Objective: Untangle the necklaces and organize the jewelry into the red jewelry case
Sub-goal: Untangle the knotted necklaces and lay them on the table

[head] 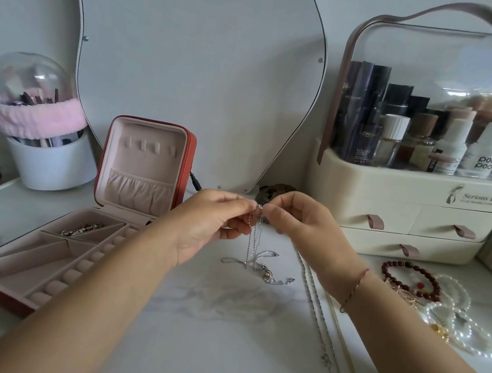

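The left hand point(212, 224) and the right hand point(299, 220) are pinching the top of the tangled silver necklaces point(264, 272), whose lower end is resting on the marble table point(204, 342) at centre. The red jewelry case point(190, 161) is lying open at the left.

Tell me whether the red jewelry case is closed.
No, the red jewelry case lies open, lid upright, pink compartments showing.

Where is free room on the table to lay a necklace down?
Free: the white marble tabletop between the open red jewelry case and the two long thin chains, nearer than the tangled silver necklaces. Crowded: right of those chains, dark red bead bracelet and pearl bracelets.
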